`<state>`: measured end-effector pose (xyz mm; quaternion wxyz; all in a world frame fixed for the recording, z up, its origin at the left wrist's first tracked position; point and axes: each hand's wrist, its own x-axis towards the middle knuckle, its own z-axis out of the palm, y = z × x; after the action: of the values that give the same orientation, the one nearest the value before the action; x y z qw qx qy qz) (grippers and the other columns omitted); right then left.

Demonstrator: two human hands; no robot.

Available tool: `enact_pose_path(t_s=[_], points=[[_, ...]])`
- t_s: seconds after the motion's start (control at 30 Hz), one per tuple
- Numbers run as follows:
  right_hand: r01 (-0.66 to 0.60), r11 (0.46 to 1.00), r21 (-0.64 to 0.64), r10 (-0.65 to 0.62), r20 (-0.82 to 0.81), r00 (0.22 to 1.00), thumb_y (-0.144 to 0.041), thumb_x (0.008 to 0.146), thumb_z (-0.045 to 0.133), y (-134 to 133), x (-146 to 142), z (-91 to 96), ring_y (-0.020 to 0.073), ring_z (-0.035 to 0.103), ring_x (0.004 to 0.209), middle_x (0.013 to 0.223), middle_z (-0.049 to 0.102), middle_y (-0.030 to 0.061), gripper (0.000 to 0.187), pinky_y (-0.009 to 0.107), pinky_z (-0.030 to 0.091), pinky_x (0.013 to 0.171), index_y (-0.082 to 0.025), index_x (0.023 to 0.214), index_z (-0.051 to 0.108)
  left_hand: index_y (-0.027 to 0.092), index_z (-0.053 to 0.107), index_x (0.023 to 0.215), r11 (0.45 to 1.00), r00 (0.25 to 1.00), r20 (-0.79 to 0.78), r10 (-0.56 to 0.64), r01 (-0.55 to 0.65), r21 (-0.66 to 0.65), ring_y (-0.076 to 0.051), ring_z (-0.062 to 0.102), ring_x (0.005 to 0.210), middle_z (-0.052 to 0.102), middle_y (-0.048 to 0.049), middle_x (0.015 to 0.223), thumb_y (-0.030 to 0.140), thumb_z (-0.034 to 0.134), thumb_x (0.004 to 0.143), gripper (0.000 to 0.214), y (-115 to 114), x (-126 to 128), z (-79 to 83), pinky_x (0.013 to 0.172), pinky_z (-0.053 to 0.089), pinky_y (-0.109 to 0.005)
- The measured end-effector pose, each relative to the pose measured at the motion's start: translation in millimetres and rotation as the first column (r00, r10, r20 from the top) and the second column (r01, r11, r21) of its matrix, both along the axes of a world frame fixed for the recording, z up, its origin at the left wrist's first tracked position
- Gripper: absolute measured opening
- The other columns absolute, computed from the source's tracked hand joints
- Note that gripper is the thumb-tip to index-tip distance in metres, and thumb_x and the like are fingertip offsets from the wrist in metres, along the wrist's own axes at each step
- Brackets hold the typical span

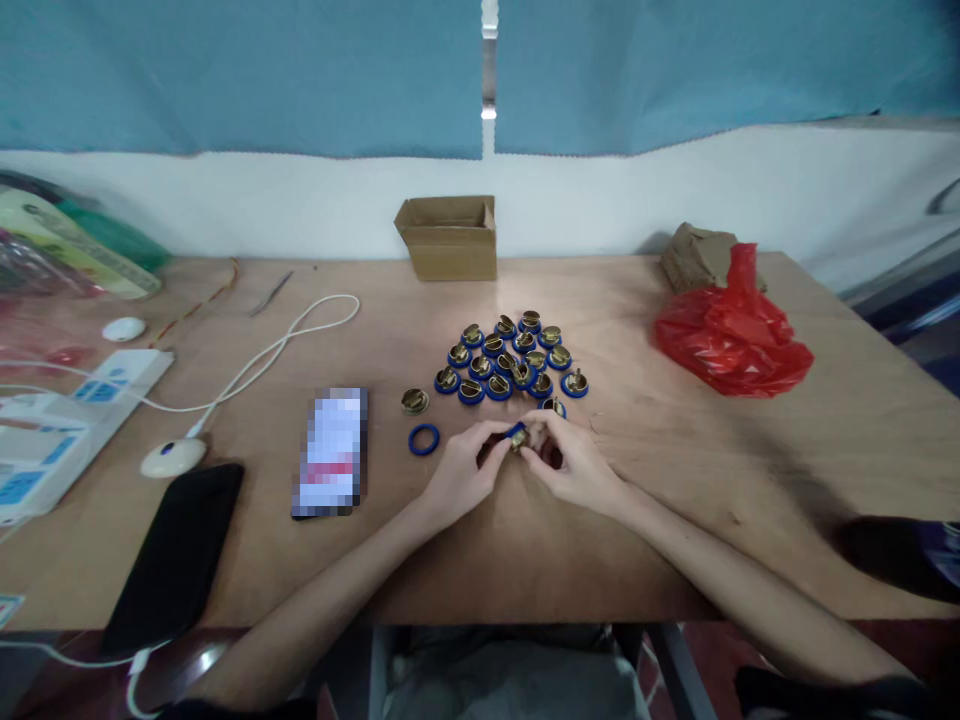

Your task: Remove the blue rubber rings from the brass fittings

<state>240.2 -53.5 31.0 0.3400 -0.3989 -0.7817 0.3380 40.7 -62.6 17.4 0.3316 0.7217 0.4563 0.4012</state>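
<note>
My left hand and my right hand meet at the middle of the wooden table, fingers pinched together on one small brass piece with a blue ring between them. Just beyond my fingers lies a cluster of several brass pieces fitted with blue rings. To the left of my left hand a loose blue ring lies flat, and a bare brass piece sits just behind it.
An open cardboard box stands at the back centre. A red plastic bag lies at the right. Left of me are a phone, a black phone, a white cable and a power strip.
</note>
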Motion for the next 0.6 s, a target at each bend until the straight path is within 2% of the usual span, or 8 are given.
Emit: enact_pose_path(t_s=[0.1, 0.23, 0.33, 0.47, 0.6], points=[[0.023, 0.992, 0.124, -0.029, 0.046, 0.999, -0.018, 0.097, 0.060, 1.5, 1.9, -5.2, 0.0143, 0.057, 0.067, 0.083, 0.056, -0.0013, 0.020, 0.028, 0.049, 0.063, -0.022, 0.115, 0.053, 0.020, 0.070, 0.109, 1.000, 1.000, 0.018, -0.001, 0.002, -0.023, -0.019, 0.076, 0.094, 0.079, -0.0055, 0.105, 0.019, 0.055, 0.099, 0.018, 2.3, -1.2, 0.3, 0.084, 0.060, -0.032], [0.042, 0.966, 0.254, -0.060, 0.063, 0.996, -0.021, 0.099, 0.061, 2.1, 2.6, -10.0, 0.0170, 0.057, 0.072, 0.087, 0.056, 0.0015, 0.014, 0.031, 0.051, 0.066, -0.022, 0.111, 0.053, 0.020, 0.068, 0.113, 0.998, 0.998, 0.048, -0.049, 0.050, -0.029, -0.020, 0.075, 0.097, 0.078, -0.0065, 0.107, 0.021, 0.059, 0.097, 0.019, 2.6, -1.7, 2.5, 0.087, 0.060, -0.033], [0.073, 0.952, 0.298, -0.092, 0.049, 0.995, -0.022, 0.100, 0.060, 0.9, 1.4, -8.8, 0.0186, 0.058, 0.075, 0.089, 0.057, 0.0032, 0.012, 0.032, 0.053, 0.068, -0.022, 0.111, 0.054, 0.020, 0.065, 0.118, 0.996, 0.993, 0.075, -0.087, 0.089, -0.023, -0.021, 0.075, 0.101, 0.077, -0.0072, 0.111, 0.021, 0.066, 0.093, 0.025, 1.5, -1.4, 3.3, 0.090, 0.060, -0.035], [0.077, 0.945, 0.318, -0.093, 0.036, 0.995, -0.022, 0.101, 0.059, -1.4, 0.0, -5.8, 0.0189, 0.059, 0.076, 0.090, 0.059, 0.0040, 0.012, 0.032, 0.053, 0.068, -0.022, 0.113, 0.055, 0.021, 0.066, 0.113, 0.999, 0.998, 0.042, -0.044, 0.044, -0.004, -0.019, 0.076, 0.093, 0.078, -0.0047, 0.104, 0.017, 0.066, 0.092, 0.021, 0.8, -1.4, 0.3, 0.085, 0.062, -0.032], [0.074, 0.938, 0.337, -0.090, 0.031, 0.995, -0.020, 0.102, 0.057, -2.4, 0.5, -5.6, 0.0196, 0.061, 0.078, 0.093, 0.060, 0.0054, 0.013, 0.033, 0.054, 0.068, -0.022, 0.114, 0.055, 0.023, 0.066, 0.114, 0.998, 1.000, 0.007, -0.029, 0.029, 0.049, -0.019, 0.076, 0.095, 0.078, -0.0047, 0.107, 0.017, 0.065, 0.093, 0.022, 0.1, -1.7, -4.4, 0.087, 0.062, -0.033]])
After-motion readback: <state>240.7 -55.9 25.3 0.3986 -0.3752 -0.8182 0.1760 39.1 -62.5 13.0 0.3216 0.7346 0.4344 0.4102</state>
